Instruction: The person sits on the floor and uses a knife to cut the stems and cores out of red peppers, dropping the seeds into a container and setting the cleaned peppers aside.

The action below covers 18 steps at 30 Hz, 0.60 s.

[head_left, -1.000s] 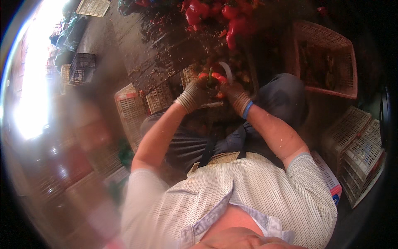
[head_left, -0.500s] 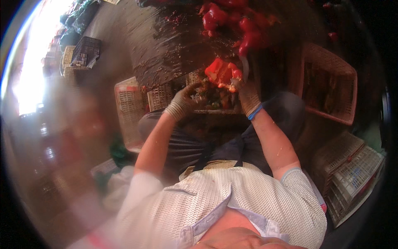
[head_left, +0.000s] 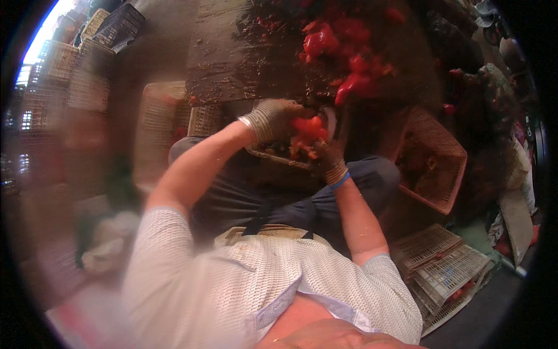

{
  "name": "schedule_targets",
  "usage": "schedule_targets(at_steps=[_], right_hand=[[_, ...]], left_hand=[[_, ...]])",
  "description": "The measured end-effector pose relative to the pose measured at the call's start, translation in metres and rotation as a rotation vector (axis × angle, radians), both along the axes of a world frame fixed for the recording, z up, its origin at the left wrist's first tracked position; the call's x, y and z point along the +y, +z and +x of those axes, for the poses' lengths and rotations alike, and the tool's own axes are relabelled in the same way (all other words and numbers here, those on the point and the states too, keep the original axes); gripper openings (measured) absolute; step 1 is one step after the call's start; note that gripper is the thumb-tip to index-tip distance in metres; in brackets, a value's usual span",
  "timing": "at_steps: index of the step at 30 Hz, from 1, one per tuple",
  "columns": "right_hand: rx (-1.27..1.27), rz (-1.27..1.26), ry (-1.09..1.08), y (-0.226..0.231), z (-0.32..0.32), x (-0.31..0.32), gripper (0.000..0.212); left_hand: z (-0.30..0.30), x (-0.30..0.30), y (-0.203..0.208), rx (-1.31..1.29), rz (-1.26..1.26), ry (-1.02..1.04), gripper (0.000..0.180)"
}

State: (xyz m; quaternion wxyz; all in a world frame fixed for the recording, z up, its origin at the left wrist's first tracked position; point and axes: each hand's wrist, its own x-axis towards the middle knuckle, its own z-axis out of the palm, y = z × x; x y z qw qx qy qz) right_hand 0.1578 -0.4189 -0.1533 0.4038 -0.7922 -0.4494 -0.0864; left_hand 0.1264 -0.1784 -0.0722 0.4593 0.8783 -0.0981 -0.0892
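My left hand (head_left: pixel 274 121), in a striped, soiled work glove, reaches in from the left with its fingers curled over a cut-open red bell pepper (head_left: pixel 311 127). My right hand (head_left: pixel 329 158), gloved and with a blue band at the wrist, is closed just below the pepper. A grey curved blade, seemingly a knife (head_left: pixel 331 120), rises from the right hand beside the pepper; its handle is hidden. Motion blurs the fingertips. Beneath both hands is a crate (head_left: pixel 279 158) with pepper scraps in it.
Ahead is a wet dark board (head_left: pixel 232 70) strewn with seeds, bearing a heap of red peppers (head_left: pixel 349 52). A pinkish crate (head_left: pixel 444 195) with scraps stands right. Flat crates (head_left: pixel 453 270) lie lower right, another crate (head_left: pixel 160 128) stands left, and stacked crates (head_left: pixel 87 87) are farther left.
My left hand has moved up and right onto the pepper, from lower beside it. My right hand and the pepper have come down and left, and the whole view has shifted.
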Motion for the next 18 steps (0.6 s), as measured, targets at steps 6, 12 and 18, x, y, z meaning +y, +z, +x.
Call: schedule_targets(at_steps=[6,12,18], right_hand=[[0.599,0.116,0.122,-0.038,-0.026,-0.007,0.032],[0.301,-0.033,0.142,0.005,-0.014,-0.015,0.027],[1.8,0.531,0.018,0.029,-0.045,-0.001,0.034]], left_hand=[[-0.028,0.035,0.083,-0.274,0.325,0.499,0.035],[-0.094,-0.026,0.096,0.102,-0.464,0.072,0.05],[-0.092,-0.054,0.021,-0.338,0.115,-0.024,0.042]])
